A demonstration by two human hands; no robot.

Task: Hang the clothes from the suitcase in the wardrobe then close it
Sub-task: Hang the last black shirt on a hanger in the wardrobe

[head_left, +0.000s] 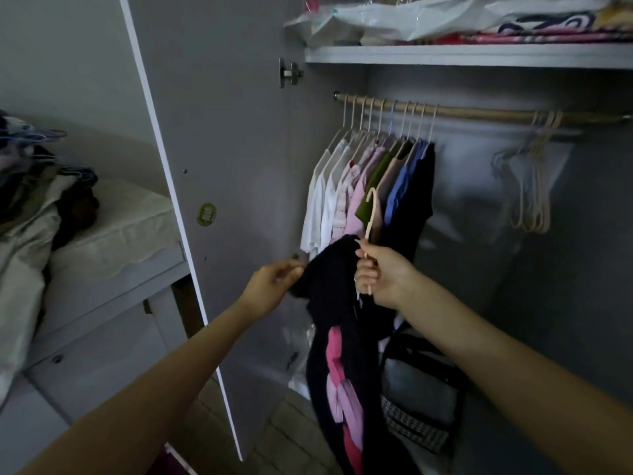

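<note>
Cream plastic hanger (371, 214): only hook and neck visible, shoulders buried in the dark navy garment with pink print (337, 341). Garment's hem cut off by bottom edge. Right hand (383, 277) covers the hanger's lower neck. Bundle of empty cream hangers (534, 186) on the wooden rail (479, 113) blurred, count unclear. Top-shelf plastic-wrapped bedding (445, 18) cropped by top edge. Clothes pile on bed (30, 186) cropped at left.

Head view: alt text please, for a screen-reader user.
Two hands hold a dark garment on a cream hanger before an open wardrobe: right hand grips the hanger, left hand pinches the fabric. Hung clothes crowd the rail.
</note>
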